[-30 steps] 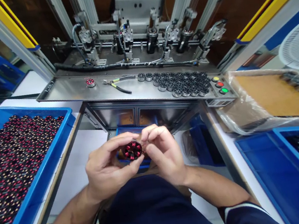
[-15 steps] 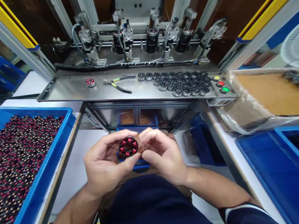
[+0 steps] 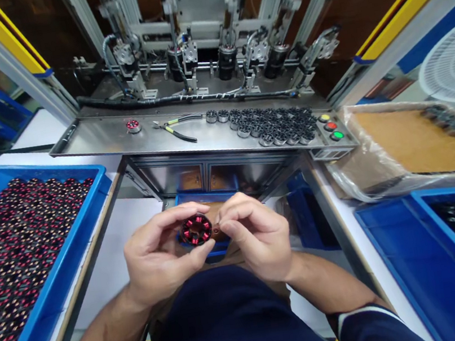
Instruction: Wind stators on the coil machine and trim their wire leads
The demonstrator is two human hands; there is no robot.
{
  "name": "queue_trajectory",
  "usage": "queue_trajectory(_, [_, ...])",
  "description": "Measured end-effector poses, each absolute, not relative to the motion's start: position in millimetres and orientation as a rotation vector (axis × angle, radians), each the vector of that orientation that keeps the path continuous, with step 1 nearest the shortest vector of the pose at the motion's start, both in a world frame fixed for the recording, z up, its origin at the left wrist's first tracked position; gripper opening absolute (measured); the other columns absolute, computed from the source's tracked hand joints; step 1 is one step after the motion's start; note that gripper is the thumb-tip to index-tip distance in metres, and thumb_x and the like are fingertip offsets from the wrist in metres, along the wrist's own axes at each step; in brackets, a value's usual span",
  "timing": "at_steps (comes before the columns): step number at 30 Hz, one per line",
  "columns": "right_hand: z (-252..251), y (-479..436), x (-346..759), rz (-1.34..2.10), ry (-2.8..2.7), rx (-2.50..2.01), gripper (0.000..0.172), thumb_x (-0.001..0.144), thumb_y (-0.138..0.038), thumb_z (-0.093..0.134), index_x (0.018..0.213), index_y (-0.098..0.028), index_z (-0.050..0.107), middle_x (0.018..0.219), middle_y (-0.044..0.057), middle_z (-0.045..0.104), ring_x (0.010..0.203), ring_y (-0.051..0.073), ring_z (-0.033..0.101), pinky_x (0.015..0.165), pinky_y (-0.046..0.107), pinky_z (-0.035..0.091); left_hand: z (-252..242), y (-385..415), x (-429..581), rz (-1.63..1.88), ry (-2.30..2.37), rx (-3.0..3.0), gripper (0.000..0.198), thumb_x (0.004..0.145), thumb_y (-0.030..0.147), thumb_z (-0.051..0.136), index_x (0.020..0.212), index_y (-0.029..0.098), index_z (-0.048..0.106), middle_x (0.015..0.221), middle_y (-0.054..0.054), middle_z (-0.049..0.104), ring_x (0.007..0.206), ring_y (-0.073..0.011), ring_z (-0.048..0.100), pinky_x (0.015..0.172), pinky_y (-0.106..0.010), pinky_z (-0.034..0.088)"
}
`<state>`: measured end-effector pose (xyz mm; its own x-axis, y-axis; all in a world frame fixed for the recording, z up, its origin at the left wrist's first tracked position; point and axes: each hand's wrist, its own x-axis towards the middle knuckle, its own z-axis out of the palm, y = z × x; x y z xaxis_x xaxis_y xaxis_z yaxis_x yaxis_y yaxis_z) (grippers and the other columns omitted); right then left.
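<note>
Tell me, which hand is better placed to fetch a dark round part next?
Probably the right hand: it is nearer the dark round parts on the metal tray, while the left hand has the red-and-black part in its grip. Whether the right pinches something is unclear.

Left hand [image 3: 155, 255] cups the red-and-black ring [image 3: 195, 221]; right hand [image 3: 258, 237] beside it.
Left thumb below the ring, fingers above; right thumb and fingertips pinched together just right of it.

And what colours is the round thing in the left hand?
The round thing is black with red patches inside, seen best in the head view.
</note>
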<state>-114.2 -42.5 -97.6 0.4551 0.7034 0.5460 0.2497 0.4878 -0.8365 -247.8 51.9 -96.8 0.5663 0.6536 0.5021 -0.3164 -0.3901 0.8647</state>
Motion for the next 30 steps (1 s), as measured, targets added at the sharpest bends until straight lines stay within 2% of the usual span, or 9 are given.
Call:
queue_trajectory(6, [-96, -45, -109, 0.299, -1.205, -1.074, 0.006, 0.087, -0.013, 0.063, 0.087, -0.018, 0.067, 0.079, 0.005, 0.065, 0.075, 0.016, 0.062, 0.068, 0.032, 0.052, -93, 52, -249, 1.041, 0.329, 1.646, 0.044, 0.065, 0.007, 0.081, 0.105, 0.017, 0.069, 0.098, -0.009, 0.078, 0.088, -0.0197, 0.075, 0.081, -0.027, 0.062])
queue_trajectory(10, [-97, -39, -103, 0.248, -1.269, -1.048, 0.016, 0.086, -0.011, 0.063, 0.100, -0.018, 0.067, 0.086, 0.006, 0.065, 0.082, 0.018, 0.062, 0.072, 0.033, 0.053, -89, 53, -249, 0.979, 0.314, 1.580, 0.042, 0.064, 0.009, 0.082, 0.103, 0.017, 0.070, 0.096, -0.008, 0.078, 0.086, -0.0194, 0.075, 0.079, -0.025, 0.062])
queue_trajectory(17, [-94, -41, -111, 0.157, -1.259, -1.066, 0.015, 0.082, -0.007, 0.065, 0.089, -0.019, 0.069, 0.076, 0.004, 0.065, 0.069, 0.015, 0.060, 0.063, 0.031, 0.052, -90, 52, -248, 1.023, 0.306, 1.624, 0.045, 0.063, 0.005, 0.080, 0.106, 0.017, 0.069, 0.098, -0.008, 0.078, 0.087, -0.0180, 0.075, 0.079, -0.023, 0.061])
queue_trajectory(24, [-97, -46, -116, 0.013, -1.339, -0.962, 0.027, 0.079, -0.005, 0.065, 0.102, -0.019, 0.069, 0.078, 0.006, 0.066, 0.069, 0.017, 0.063, 0.064, 0.035, 0.055, -90, 48, -243, 1.150, 0.316, 1.669, 0.046, 0.063, 0.003, 0.079, 0.106, 0.017, 0.069, 0.098, -0.007, 0.078, 0.086, -0.0166, 0.074, 0.080, -0.022, 0.061])
queue_trajectory(30, [-89, -41, -87, 0.108, -1.465, -0.970, 0.041, 0.077, -0.019, 0.078, 0.116, -0.023, 0.067, 0.092, 0.007, 0.065, 0.084, 0.020, 0.063, 0.072, 0.037, 0.055, -80, 51, -245, 0.902, 0.287, 1.506, 0.038, 0.066, 0.012, 0.081, 0.102, 0.018, 0.070, 0.094, -0.009, 0.078, 0.082, -0.0212, 0.076, 0.072, -0.025, 0.063])
